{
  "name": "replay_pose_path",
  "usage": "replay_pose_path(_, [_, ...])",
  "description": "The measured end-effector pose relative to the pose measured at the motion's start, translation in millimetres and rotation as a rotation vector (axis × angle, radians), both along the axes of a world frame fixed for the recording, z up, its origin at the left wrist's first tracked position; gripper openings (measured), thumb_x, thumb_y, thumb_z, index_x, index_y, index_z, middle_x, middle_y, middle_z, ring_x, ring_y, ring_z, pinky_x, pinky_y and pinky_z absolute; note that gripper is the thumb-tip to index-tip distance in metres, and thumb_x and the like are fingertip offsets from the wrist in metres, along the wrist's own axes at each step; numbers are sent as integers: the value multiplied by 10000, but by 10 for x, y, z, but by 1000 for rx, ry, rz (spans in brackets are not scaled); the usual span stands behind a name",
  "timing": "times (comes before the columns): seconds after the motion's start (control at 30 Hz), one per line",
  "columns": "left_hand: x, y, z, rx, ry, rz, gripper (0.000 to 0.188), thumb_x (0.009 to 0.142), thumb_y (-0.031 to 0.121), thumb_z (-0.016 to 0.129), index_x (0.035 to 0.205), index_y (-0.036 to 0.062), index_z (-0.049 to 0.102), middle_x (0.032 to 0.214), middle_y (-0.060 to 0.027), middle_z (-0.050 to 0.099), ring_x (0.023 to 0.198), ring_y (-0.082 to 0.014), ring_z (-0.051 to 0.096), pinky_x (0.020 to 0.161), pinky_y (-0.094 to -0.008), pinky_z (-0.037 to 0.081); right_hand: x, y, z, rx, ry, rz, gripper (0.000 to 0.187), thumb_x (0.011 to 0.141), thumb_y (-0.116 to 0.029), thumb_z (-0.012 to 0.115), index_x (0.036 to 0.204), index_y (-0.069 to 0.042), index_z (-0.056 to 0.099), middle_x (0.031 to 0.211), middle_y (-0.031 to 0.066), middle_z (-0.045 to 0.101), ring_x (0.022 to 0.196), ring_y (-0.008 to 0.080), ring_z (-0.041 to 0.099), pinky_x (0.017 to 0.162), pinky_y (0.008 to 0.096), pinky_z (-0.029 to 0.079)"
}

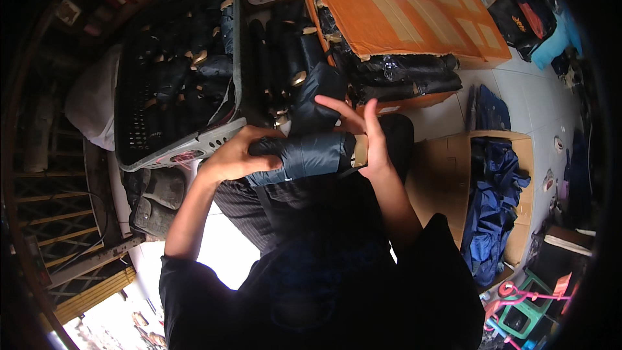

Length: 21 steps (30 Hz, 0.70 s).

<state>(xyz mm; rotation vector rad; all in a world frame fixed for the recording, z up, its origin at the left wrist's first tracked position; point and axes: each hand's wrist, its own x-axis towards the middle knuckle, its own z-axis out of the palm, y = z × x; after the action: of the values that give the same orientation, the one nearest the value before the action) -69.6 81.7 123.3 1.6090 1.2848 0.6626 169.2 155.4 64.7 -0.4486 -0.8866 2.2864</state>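
A folded compact umbrella (314,154) in dark blue-grey cloth lies crosswise above my lap, with a tan end piece at its right. My left hand (234,154) is closed around its left end, the thumb lying along the near side. Against the tan end rests the palm of my right hand (374,146); its thumb and index finger are stretched out and spread. Just beyond the umbrella is a piece of dark blue-grey cloth (319,91); whether it joins the umbrella I cannot tell. Farther off lie several similar dark rolled bundles (293,55) with tan ends.
A dark green plastic basket (238,45) full of similar bundles stands at the left. Ahead right is an orange taped cardboard box (402,13) with plastic-wrapped dark bundles. An open cardboard box (440,178) holding blue cloth (492,201) sits at the right.
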Motion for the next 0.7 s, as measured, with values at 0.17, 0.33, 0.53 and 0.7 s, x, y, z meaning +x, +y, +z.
replay_pose_path(0.17, [-84, 235, -49, -115, 37, -287, 488, 688, 294, 725, 1022, -51, 640, 860, -168, 672, 797, -230, 645, 732, -331, 494, 170, -43, -205, -3, 11, 449, 950, 855, -704, 407, 1460, -6, 185, 1316, 184, 480, 1092, 279, 583, 847, 388, 531])
replay_pose_path(0.33, [292, 418, 12, -251, 223, -503, 453, 698, 298, 731, 1008, -23, 654, 847, -154, 676, 780, -225, 650, 700, -334, 501, 177, -180, -450, -45, 122, 649, 1069, 745, -625, 664, 1470, -41, 140, 1284, 189, 477, 1079, 294, 584, 702, 402, 581])
replay_pose_path(0.53, [313, 338, -212, -184, -347, 146, 247, 925, 238, 593, 1011, 8, 616, 805, -57, 593, 630, -94, 548, 579, -237, 452, 429, -282, -602, -114, -80, 546, 684, 695, -297, 758, 1185, 51, 431, 843, 179, 622, 623, 220, 640, 525, 313, 546])
replay_pose_path(0.7, [438, 122, -855, -101, -214, 456, 374, 924, 318, 598, 1148, 18, 599, 1037, -77, 617, 848, -127, 571, 727, -277, 462, 612, -261, -593, -4, -46, 566, 694, 648, -336, 767, 1133, 68, 478, 781, 159, 620, 627, 200, 632, 542, 294, 526])
